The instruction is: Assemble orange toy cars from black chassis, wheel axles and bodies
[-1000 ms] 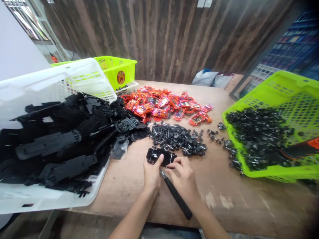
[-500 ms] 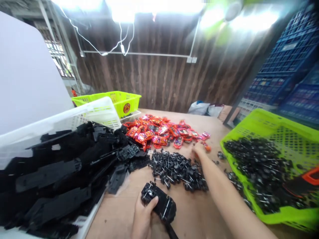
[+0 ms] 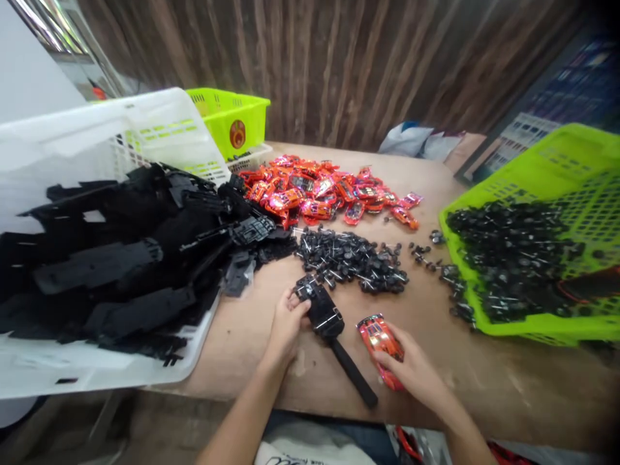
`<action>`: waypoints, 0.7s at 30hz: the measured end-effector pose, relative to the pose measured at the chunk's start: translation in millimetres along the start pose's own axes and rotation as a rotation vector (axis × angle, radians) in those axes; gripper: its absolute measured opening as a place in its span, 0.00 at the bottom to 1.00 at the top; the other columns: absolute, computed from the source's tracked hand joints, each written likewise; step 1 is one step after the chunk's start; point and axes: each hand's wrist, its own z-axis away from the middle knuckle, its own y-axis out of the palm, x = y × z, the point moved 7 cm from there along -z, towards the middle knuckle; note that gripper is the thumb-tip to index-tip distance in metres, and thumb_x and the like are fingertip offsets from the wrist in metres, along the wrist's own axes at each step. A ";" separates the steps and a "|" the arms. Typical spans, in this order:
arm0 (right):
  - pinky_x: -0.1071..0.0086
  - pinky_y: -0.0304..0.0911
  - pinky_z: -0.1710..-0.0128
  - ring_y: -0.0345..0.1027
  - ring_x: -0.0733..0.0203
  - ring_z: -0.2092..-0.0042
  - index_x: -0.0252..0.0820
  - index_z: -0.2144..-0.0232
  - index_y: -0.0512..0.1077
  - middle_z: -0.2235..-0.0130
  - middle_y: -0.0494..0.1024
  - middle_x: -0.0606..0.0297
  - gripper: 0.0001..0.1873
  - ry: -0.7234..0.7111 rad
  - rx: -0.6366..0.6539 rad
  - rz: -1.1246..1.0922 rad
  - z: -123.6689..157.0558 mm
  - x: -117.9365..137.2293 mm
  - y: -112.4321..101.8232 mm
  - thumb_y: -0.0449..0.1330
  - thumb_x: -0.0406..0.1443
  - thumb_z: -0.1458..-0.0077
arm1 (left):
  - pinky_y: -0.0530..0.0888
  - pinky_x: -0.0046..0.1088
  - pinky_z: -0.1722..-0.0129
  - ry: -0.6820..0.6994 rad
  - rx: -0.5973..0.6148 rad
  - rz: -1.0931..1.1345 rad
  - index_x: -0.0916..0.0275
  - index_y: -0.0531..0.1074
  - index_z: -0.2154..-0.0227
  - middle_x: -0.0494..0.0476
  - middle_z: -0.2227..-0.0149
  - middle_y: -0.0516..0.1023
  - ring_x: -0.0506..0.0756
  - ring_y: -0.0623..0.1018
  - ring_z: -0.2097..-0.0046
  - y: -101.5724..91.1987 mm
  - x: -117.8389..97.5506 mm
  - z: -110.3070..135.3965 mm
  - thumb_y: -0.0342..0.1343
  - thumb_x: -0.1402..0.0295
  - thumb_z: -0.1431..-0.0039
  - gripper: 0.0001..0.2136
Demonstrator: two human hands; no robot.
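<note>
My left hand [image 3: 290,318] grips a black toy car chassis [image 3: 323,311], underside up with metal axles showing. From beneath the chassis a black tool handle [image 3: 356,374] slants toward the table's front edge; the tool's other end is hidden. To the right, my right hand [image 3: 411,361] has its fingers around a shiny red toy car body [image 3: 378,342]. A gap separates the car body from the chassis. Just behind the hands lies a heap of small black wheels on metal axles [image 3: 351,258].
A pile of red car bodies [image 3: 314,187] covers the table's back middle. On the left, a white basket [image 3: 194,358] overflows with black chassis [image 3: 111,265]. A green basket [image 3: 523,328] of wheels stands on the right, another green basket [image 3: 252,123] at the back left.
My right hand has come back from beside the red pile and now holds a red car body. My left hand keeps the chassis. The view has tilted down.
</note>
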 end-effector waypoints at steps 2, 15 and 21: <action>0.54 0.70 0.62 0.74 0.46 0.62 0.42 0.56 0.73 0.62 0.79 0.57 0.27 0.116 -0.016 0.102 12.3 -6.5 4.9 0.65 0.44 0.62 | 0.75 0.28 0.71 -0.041 0.034 -0.014 0.62 0.67 0.56 0.58 0.63 0.80 0.55 0.79 0.68 4.4 3.0 5.8 0.64 0.69 0.60 0.25; 0.59 0.68 0.55 0.72 0.48 0.54 0.35 0.42 0.62 0.54 0.77 0.52 0.38 0.134 0.154 -0.129 4.9 83.8 40.2 0.61 0.46 0.54 | 0.73 0.36 0.52 -0.016 0.303 -0.145 0.59 0.69 0.51 0.59 0.58 0.78 0.57 0.78 0.56 36.2 27.1 43.6 0.58 0.71 0.50 0.20; 0.55 0.64 0.50 0.68 0.46 0.49 0.36 0.41 0.60 0.50 0.74 0.49 0.37 0.081 0.129 -0.191 4.9 82.0 50.2 0.60 0.45 0.51 | 0.75 0.35 0.55 0.024 0.327 -0.153 0.62 0.67 0.51 0.60 0.58 0.78 0.57 0.78 0.57 32.7 20.4 46.1 0.60 0.65 0.48 0.21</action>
